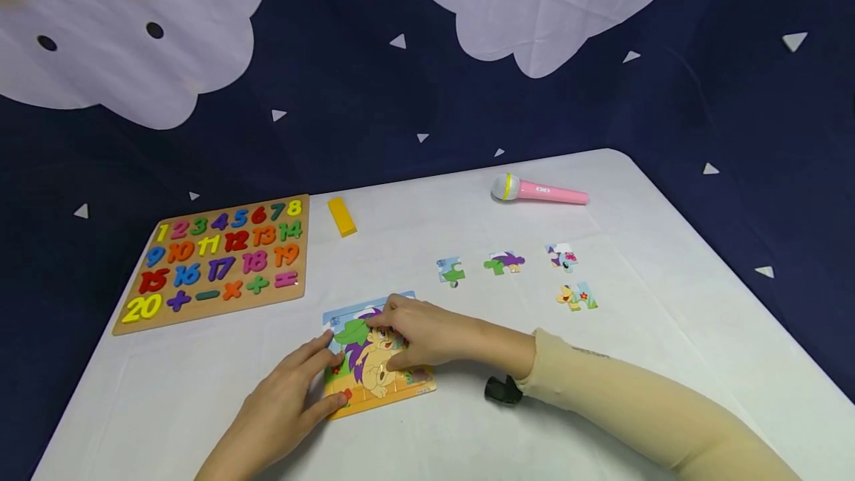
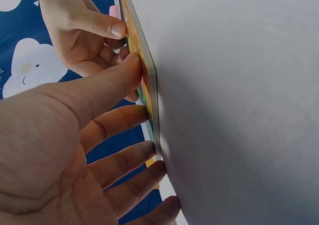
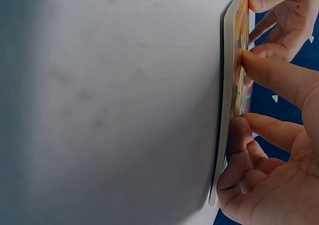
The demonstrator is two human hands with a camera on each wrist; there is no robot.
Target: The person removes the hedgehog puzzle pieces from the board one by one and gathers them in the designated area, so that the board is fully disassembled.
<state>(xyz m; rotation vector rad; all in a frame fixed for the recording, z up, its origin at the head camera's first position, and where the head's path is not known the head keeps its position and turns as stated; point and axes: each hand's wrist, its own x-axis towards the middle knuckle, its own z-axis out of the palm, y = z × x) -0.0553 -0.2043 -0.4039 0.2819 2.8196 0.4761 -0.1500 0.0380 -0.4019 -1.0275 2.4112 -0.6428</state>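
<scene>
A jigsaw puzzle (image 1: 384, 402) of a purple-haired cartoon figure with a green leaf lies in a flat tray near the table's front. My left hand (image 1: 283, 392) rests along its left side, thumb on the lower left corner and the fingers spread at the edge. From the right, my right hand (image 1: 427, 329) reaches over the picture, its index fingertip and thumb touching the surface apart from each other. In the right wrist view the other fingers of the right hand (image 3: 269, 170) are bent beside the puzzle edge. The puzzle's upper right part is hidden under this hand.
Loose jigsaw pieces lie to the right, among them a green-and-blue one (image 1: 450, 270) and one with a red flower (image 1: 577, 297). A wooden number board (image 1: 220, 303), a yellow block (image 1: 342, 217) and a pink microphone (image 1: 551, 193) lie farther back. A small black object (image 1: 502, 391) sits beneath the right forearm.
</scene>
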